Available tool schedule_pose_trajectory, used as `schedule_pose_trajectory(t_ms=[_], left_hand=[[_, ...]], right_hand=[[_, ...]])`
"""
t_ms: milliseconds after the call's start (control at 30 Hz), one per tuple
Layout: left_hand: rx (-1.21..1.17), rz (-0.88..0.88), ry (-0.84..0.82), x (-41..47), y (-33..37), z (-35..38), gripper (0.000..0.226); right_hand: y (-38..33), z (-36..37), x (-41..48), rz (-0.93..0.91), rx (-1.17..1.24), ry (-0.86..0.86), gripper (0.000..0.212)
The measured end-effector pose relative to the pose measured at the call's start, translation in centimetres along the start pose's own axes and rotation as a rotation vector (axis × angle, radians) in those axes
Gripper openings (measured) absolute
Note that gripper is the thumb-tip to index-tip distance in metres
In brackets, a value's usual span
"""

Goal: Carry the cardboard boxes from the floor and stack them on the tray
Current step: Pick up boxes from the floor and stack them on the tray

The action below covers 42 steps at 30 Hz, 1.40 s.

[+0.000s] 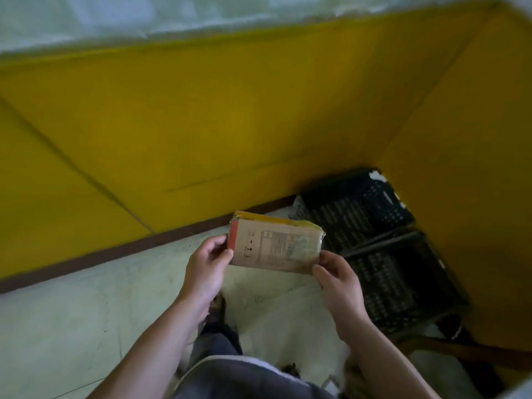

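Right now you are carrying one cardboard box [276,246], holding it in the air between both hands. It is hanging above the pale floor [72,312], just left of the black slatted tray [374,214] that is sitting in the corner against the yellow wall [201,125]. So the step in hand looks like the carry itself: the box is off the floor and not yet resting on the tray.

The box is tilting its printed face up towards you, with yellow tape running along its far edge and a red strip at its left end. It looks small, light and a little crushed at the corners.

Your left hand [205,269] is gripping that red end, thumb lying on the near face and fingers curling round behind. Your right hand [339,283] is pinching the lower right corner, thumb on the printed face and the other fingers going underneath, where I cannot see them fully. Neither hand is free.

What the next move is calling for, as I judge it: you are needing to swing the box to your right, over the slats, turn it flat so its broad face is pointing down, and lower it until it is resting before either grip is loosening. The right hand is only catching a corner, so the left end is likely doing most of the holding.
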State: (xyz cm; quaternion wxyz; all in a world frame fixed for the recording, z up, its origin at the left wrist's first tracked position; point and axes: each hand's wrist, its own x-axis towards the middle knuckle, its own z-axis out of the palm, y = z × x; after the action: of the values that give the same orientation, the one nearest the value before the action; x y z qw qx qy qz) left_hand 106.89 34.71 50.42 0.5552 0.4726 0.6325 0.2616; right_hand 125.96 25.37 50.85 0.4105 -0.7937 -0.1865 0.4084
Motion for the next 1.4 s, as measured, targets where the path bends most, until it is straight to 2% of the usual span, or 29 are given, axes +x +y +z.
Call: schedule_pose_trajectory(t_ms=[300,467,667,800,933,1100,1300,1400], left_hand=[[-0.268,0.045,0.177,3.4,4.0,-11.7,0.021],[-0.325,0.053,0.293,5.2,4.2,-18.7,0.014],[-0.426,-0.003,0.459,5.3,2.4,-22.9,0.011],[-0.521,-0.03,0.626,3.6,1.2,-24.3,0.014],[-0.569,-0.073,0.817,0.9,0.8,-24.1,0.021],[-0.619,-0.07,1.024,-1.8,1.1,-24.6,0.022],[-0.674,-0.075,1.212,-5.9,-1.1,-27.6,0.022],[-0.729,-0.062,1.362,-9.0,-3.4,-31.2,0.02]], right_hand=[[-12.0,9.4,0.5,-0.223,-0.116,-0.204,0.024],[-15.6,16.2,-0.2,-0.253,-0.129,-0.286,0.021],[-17.9,22.0,0.1,-0.322,-0.191,-0.411,0.02],[-19.5,25.8,0.4,-0.4,-0.265,-0.587,0.027],[-20.5,28.6,0.5,-0.459,-0.375,-0.812,0.022],[-21.5,32.8,-0.8,-0.522,-0.408,-1.012,0.021],[-21.5,38.9,-6.2,-0.616,-0.442,-1.224,0.026],[-21.1,43.4,-11.9,-0.659,-0.473,-1.374,0.024]])
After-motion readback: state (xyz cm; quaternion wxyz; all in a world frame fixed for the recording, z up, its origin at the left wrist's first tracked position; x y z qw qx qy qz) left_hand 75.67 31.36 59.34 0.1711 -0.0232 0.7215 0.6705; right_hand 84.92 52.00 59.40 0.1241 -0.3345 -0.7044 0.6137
